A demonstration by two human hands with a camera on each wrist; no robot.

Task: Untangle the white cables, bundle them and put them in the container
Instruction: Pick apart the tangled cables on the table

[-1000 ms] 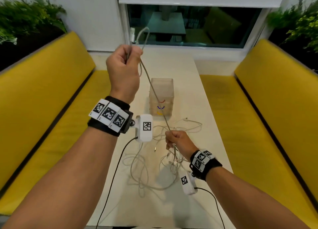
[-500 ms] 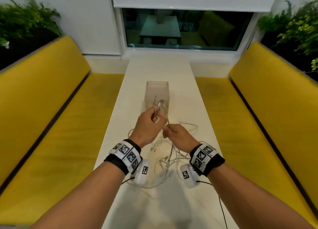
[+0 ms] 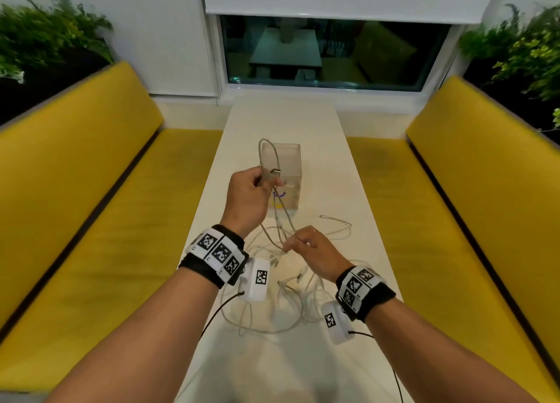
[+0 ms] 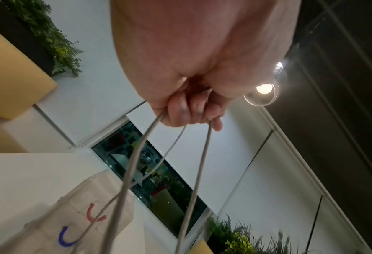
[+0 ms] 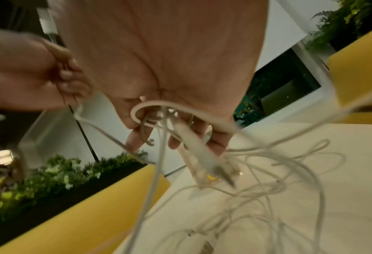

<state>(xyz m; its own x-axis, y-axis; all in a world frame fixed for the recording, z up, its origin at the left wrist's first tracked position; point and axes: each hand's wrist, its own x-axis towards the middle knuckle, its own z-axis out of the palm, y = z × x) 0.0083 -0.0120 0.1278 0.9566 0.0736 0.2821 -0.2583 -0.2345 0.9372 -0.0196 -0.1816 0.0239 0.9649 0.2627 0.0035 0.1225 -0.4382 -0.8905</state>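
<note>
A tangle of white cables (image 3: 291,293) lies on the white table (image 3: 281,120) below my hands. My left hand (image 3: 264,180) is raised in front of the translucent container (image 3: 289,160) and grips one white cable (image 3: 264,148), which loops upward above the fist; its USB plug (image 3: 275,172) sticks out by the thumb. In the left wrist view the fingers (image 4: 187,115) curl round several strands of it. My right hand (image 3: 290,247) is lower and pinches cables just above the tangle. In the right wrist view strands loop across its fingers (image 5: 176,137).
The container bears red and blue marks (image 4: 89,214) on its side. Yellow bench seats (image 3: 91,220) run along both long sides of the narrow table. A window (image 3: 327,54) lies beyond the far end. Black wrist-camera leads (image 3: 218,314) trail near the front edge.
The left hand dropped from high up with a taut cable to meet the right hand. It has since risen a little with a loop of cable; the hands are apart again.
</note>
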